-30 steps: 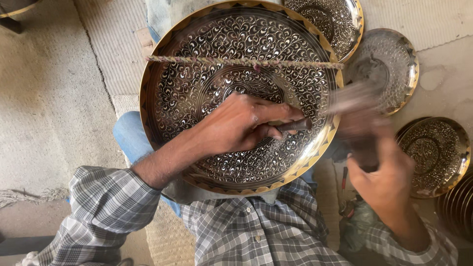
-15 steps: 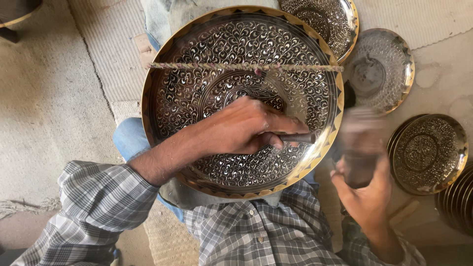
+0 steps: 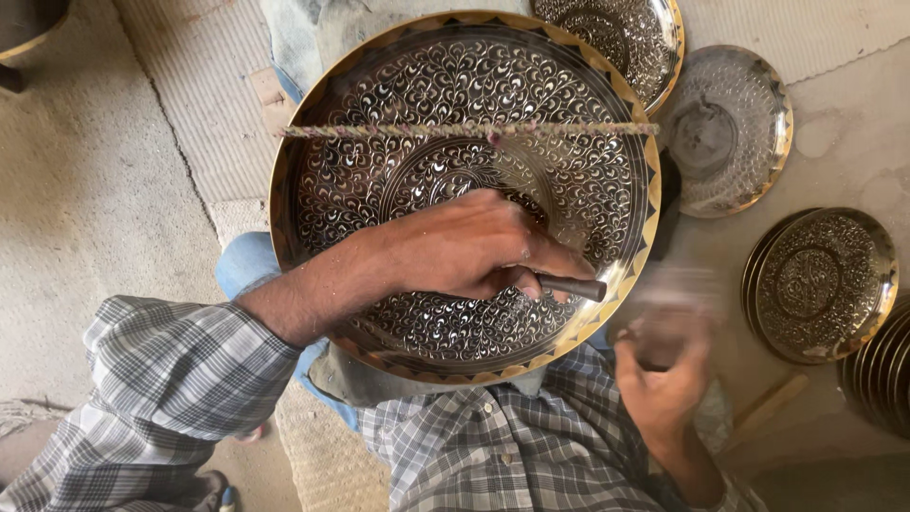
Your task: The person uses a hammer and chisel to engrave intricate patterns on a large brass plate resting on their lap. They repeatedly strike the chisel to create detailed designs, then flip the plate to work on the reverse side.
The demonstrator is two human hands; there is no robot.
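Note:
A large round brass tray (image 3: 313, 142) with dense engraved scroll pattern rests on my lap. A twisted cord (image 3: 398, 131) runs across its upper half. My left hand (image 3: 464, 246) lies on the tray's middle, shut on a dark metal chisel (image 3: 573, 286) whose end points toward the right rim. My right hand (image 3: 664, 379) is off the tray's lower right edge, gripping a blurred hammer (image 3: 668, 318).
Smaller engraved plates lie on the floor at the right: one behind the tray (image 3: 645, 38), a paler one (image 3: 735, 123), one further right (image 3: 820, 284), and a stack at the edge (image 3: 882, 370). A woven mat (image 3: 190, 95) covers the floor at left.
My right hand with the hammer has dropped from beside the chisel down and away to the tray's lower right. My left hand and the chisel have stayed nearly in place.

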